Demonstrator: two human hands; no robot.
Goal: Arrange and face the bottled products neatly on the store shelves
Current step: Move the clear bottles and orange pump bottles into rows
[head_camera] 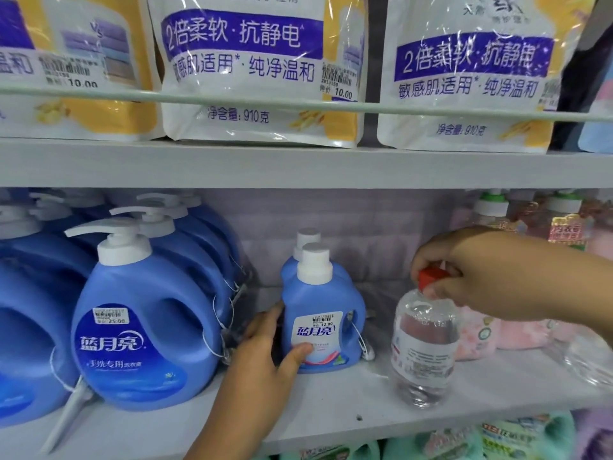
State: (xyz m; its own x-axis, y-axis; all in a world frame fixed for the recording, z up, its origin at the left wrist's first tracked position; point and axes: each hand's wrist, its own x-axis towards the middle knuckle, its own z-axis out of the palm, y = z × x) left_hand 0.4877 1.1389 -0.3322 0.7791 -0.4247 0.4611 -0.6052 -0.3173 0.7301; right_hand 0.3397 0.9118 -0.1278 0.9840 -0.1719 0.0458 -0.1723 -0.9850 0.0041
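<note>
A small blue detergent bottle point(326, 307) with a white cap stands in the middle of the grey shelf point(331, 416), with a second like it right behind. My left hand point(265, 356) grips its lower left side, thumb on the front label. To the right stands a clear bottle point(424, 346) with a red cap. My right hand point(464, 267) comes in from the right and pinches that red cap from above.
Large blue pump bottles point(139, 327) fill the shelf's left side, with security tags hanging off them. Pink bottles point(481, 333) and a clear plastic pack stand at the right. White refill pouches point(258, 68) line the shelf above. Green bottles show on the shelf below.
</note>
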